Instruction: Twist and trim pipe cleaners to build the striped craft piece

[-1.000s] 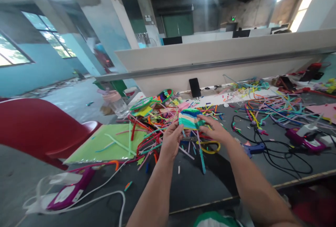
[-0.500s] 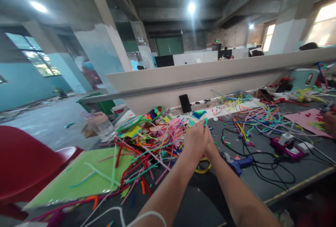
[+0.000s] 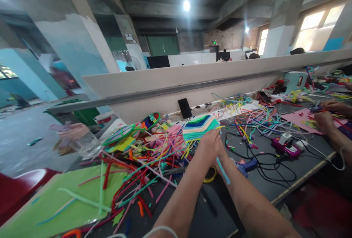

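Note:
A striped piece (image 3: 200,127) in teal, blue, green, white and peach, seemingly made of pipe cleaners, is held up over the table's middle. My left hand (image 3: 210,144) is closed on its right edge, back of the hand toward me. Pressed against it from the right, my right hand (image 3: 220,146) is mostly hidden; what its fingers grip cannot be made out. A light-blue strip (image 3: 222,171) sticks out below the hands along the right forearm. Yellow ends show at the piece's right edge.
Loose pipe cleaners (image 3: 165,146) lie left of my hands, beside a green sheet (image 3: 68,194). A blue glue gun (image 3: 247,166), black cables and a purple power strip (image 3: 286,148) are right. Another person's hands (image 3: 326,120) work at far right. A phone (image 3: 184,108) leans behind.
The striped piece has turned and now shows its broad striped face. A light-blue strip has come into view below my hands. The view has shifted right, showing more of the other person's hands.

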Available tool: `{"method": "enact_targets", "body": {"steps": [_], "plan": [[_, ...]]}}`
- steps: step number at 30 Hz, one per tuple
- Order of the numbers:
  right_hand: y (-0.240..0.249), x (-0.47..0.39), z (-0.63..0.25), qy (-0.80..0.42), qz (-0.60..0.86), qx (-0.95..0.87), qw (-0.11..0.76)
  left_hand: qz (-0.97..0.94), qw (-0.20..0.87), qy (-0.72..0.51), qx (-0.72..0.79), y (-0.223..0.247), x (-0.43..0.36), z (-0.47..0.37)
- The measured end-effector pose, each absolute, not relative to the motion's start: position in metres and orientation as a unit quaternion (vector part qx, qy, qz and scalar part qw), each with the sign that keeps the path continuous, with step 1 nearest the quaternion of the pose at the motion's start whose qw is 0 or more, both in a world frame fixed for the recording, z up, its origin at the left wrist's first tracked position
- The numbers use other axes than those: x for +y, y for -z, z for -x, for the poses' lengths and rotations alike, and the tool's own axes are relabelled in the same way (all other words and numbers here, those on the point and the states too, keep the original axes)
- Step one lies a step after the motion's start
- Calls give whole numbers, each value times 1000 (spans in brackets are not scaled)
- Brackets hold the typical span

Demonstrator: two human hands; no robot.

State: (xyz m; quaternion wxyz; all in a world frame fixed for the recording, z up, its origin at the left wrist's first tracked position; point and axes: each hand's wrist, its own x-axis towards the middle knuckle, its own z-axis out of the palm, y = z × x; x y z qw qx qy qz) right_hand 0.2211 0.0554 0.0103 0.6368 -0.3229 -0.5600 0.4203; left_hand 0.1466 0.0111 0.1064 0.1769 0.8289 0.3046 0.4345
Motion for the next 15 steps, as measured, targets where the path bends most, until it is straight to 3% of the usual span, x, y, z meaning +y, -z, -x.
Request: {"method": "enact_targets", "body": {"steps": [3,8,11,15], "plan": [[-11,54,-217,-469,289,-468,691,-765,256,-504,308,-115,24,-116],[-21,49,-223,-501,222,-356,757,-583,273,-649,405,-123,60,-57],[-31,44,-228,-496,195,-353,769,-503,425,-627,417,-115,72,-52],[-38,37,-224,-513,175,-353,763,-471,640,-518,318,-104,73,-69]]}}
